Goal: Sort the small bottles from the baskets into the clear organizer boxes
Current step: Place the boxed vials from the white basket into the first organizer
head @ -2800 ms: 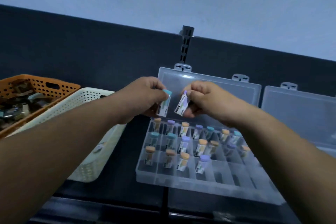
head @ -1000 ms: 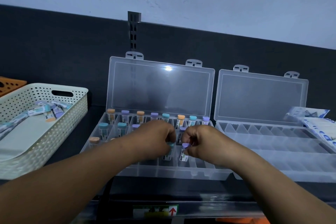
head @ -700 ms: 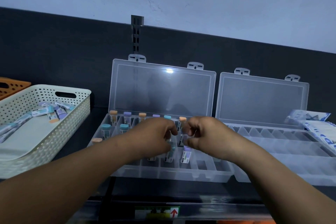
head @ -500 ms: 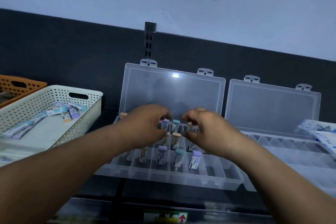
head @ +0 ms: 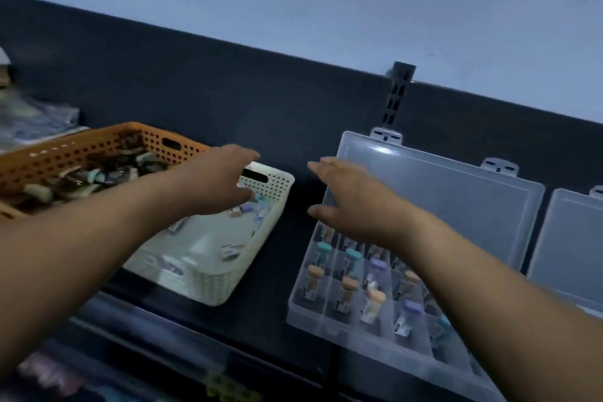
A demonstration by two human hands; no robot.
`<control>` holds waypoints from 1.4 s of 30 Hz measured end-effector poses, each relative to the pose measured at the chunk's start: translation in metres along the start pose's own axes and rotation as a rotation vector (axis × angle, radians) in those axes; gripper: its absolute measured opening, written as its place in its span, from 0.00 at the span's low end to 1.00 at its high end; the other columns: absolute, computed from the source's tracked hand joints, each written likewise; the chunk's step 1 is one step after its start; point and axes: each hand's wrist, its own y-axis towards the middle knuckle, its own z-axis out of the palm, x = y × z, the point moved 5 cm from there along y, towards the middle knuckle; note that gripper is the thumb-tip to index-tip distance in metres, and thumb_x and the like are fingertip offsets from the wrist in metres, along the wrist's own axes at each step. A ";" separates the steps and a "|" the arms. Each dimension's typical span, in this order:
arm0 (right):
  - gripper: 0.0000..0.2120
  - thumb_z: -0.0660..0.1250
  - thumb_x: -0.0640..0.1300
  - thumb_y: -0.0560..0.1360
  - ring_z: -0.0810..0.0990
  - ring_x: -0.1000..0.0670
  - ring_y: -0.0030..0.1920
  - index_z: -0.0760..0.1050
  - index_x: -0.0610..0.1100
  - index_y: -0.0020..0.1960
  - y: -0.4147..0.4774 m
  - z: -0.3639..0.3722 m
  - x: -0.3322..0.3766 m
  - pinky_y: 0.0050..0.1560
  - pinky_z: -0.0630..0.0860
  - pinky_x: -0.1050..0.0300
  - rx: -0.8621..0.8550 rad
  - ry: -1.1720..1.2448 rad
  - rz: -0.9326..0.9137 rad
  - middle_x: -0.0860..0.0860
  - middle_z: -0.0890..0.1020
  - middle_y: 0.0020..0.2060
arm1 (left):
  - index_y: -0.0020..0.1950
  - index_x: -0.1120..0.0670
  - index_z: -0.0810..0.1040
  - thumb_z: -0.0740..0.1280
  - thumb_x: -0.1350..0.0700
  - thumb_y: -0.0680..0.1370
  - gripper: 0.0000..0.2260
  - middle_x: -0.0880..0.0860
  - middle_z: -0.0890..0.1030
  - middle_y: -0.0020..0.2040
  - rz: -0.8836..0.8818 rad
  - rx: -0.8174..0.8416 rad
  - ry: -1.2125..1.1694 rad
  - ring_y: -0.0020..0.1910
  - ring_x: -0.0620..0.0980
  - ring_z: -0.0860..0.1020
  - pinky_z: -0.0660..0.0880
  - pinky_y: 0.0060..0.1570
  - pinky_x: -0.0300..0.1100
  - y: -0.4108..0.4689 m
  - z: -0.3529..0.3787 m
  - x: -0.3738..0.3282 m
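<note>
My left hand (head: 218, 180) hovers open over the far end of the white perforated basket (head: 215, 287), fingers spread, holding nothing. Several small bottles (head: 249, 207) with coloured caps lie loose on the basket's floor below it. My right hand (head: 350, 197) is open too, palm down, above the far left corner of the clear organizer box (head: 321, 321). That box holds several bottles standing in its compartments, with teal, orange and purple caps (head: 349, 284). Its lid (head: 440, 192) leans open against the dark back wall.
An orange basket (head: 81, 147) with dark mixed items sits left of the white one. A second clear organizer lid (head: 569, 245) shows at the right edge. A black slotted wall rail (head: 396, 98) stands behind the boxes. The shelf's front edge runs along the bottom.
Both hands left the organizer's compartments and swung left, opening as they went. The bottles they held earlier now stand in the box. The view has turned left, showing the orange basket again.
</note>
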 end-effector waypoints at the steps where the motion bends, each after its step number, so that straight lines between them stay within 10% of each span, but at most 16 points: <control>1: 0.35 0.64 0.54 0.78 0.54 0.50 0.77 0.52 0.48 0.78 0.018 0.006 0.013 0.74 0.53 0.56 0.014 -0.004 -0.018 0.49 0.56 0.78 | 0.76 0.51 0.61 0.68 0.49 0.76 0.30 0.51 0.65 0.74 -0.027 0.003 0.011 0.71 0.51 0.66 0.63 0.67 0.44 -0.001 -0.001 0.020; 15: 0.17 0.67 0.50 0.75 0.78 0.47 0.52 0.72 0.45 0.62 0.153 0.088 0.064 0.43 0.72 0.56 0.277 -0.080 0.075 0.48 0.78 0.57 | 0.57 0.51 0.74 0.65 0.55 0.77 0.09 0.52 0.78 0.56 -0.072 0.262 -0.027 0.51 0.50 0.75 0.69 0.46 0.41 0.048 0.060 0.087; 26: 0.12 0.69 0.54 0.73 0.76 0.49 0.42 0.74 0.47 0.49 0.164 0.110 0.057 0.40 0.70 0.58 0.392 -0.025 0.129 0.51 0.76 0.40 | 0.60 0.53 0.74 0.66 0.59 0.76 0.13 0.54 0.78 0.58 -0.038 0.274 0.085 0.55 0.53 0.77 0.75 0.56 0.47 0.060 0.079 0.091; 42: 0.14 0.73 0.55 0.69 0.75 0.53 0.35 0.71 0.49 0.40 0.177 0.126 0.071 0.34 0.70 0.58 0.367 -0.064 0.138 0.53 0.76 0.35 | 0.48 0.51 0.78 0.71 0.57 0.75 0.05 0.51 0.81 0.40 -0.277 -0.030 -0.715 0.36 0.49 0.82 0.81 0.39 0.47 0.016 0.025 0.100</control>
